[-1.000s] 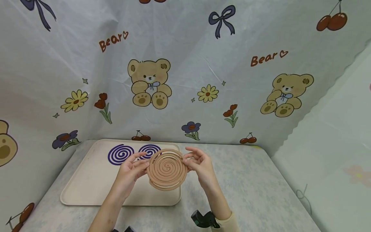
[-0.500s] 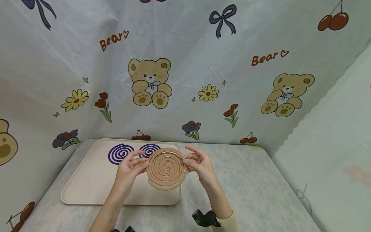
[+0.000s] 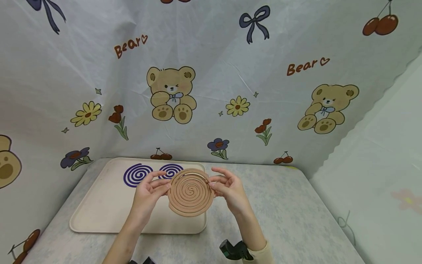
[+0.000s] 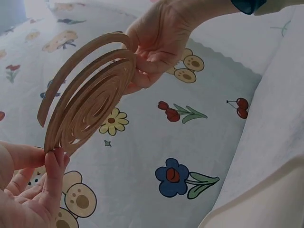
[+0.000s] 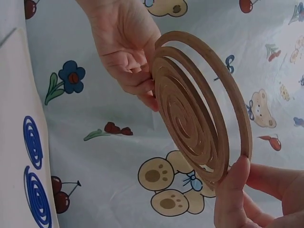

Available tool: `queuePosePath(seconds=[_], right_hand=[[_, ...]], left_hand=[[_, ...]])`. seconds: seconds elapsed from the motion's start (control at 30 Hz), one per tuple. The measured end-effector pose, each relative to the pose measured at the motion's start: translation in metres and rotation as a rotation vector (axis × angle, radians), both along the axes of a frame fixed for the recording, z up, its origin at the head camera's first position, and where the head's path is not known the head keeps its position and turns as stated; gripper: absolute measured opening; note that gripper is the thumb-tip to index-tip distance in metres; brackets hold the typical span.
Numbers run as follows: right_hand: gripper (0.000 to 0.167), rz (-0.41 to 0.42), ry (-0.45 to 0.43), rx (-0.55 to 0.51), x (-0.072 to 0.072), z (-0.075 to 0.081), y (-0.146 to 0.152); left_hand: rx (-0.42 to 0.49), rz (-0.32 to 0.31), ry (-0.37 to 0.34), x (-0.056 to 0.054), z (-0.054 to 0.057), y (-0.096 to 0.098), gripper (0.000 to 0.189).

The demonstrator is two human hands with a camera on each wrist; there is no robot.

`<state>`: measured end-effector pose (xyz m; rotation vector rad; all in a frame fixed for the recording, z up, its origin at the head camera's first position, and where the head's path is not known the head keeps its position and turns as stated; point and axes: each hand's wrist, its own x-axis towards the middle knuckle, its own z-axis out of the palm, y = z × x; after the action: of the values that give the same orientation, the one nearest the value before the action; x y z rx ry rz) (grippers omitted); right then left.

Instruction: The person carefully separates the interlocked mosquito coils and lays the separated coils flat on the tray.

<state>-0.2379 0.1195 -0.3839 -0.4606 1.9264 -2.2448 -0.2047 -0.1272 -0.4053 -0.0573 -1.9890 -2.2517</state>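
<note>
A tan mosquito coil (image 3: pixel 191 194) is held up in front of the body, its flat spiral face toward the head camera. My left hand (image 3: pixel 147 194) pinches its left edge between thumb and fingers. On the opposite edge, my right hand (image 3: pixel 229 191) pinches it the same way. From the side, in the left wrist view, the coil (image 4: pixel 90 102) shows outer turns standing apart from the inner ones. Two dark blue mosquito coils, a left one (image 3: pixel 137 175) and a right one (image 3: pixel 170 171), lie on the cream tray (image 3: pixel 99 216); fingers of the left hand partly cover them.
The tray lies on the left part of a grey-white mottled table (image 3: pixel 280 212). Behind stands a cloth backdrop (image 3: pixel 211 73) printed with bears, flowers and cherries. A white wall or sheet (image 3: pixel 379 165) borders the right side, with a thin cord (image 3: pixel 344 222) near it.
Both hands keep their pinch on the tan coil, which shifts only very slightly. The visible gaps between its outer turns look narrower now in the head view.
</note>
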Motion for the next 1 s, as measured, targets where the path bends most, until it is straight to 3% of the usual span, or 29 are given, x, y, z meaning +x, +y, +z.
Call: queuePosePath(seconds=[0.1, 0.33, 0.47, 0.67, 0.9, 1.0], right_hand=[[0.05, 0.0, 0.003, 0.003, 0.0008, 0.0001, 0.0003], [0.045, 0.049, 0.143, -0.052, 0.0032, 0.0003, 0.0033], [0.042, 0.01, 0.096, -0.054, 0.0053, 0.0025, 0.0014], [0.041, -0.041, -0.035, -0.053, 0.006, 0.0046, -0.0015], [0.04, -0.004, 0.096, -0.09, 0.0069, 0.0033, -0.0001], [0.04, -0.009, 0.1, -0.107, 0.0072, 0.0033, -0.001]], left_hand=[[0.013, -0.005, 0.005, 0.0004, 0.001, -0.0002, 0.037], [0.118, -0.143, -0.046, -0.0025, -0.0054, -0.0033, 0.028], [0.089, -0.102, -0.05, -0.0027, -0.0049, -0.0008, 0.03], [0.012, -0.023, 0.033, -0.0005, -0.0028, 0.0004, 0.035], [0.089, -0.143, -0.034, -0.0047, -0.0086, -0.0019, 0.03], [0.102, -0.123, -0.053, -0.0051, -0.0087, -0.0007, 0.03]])
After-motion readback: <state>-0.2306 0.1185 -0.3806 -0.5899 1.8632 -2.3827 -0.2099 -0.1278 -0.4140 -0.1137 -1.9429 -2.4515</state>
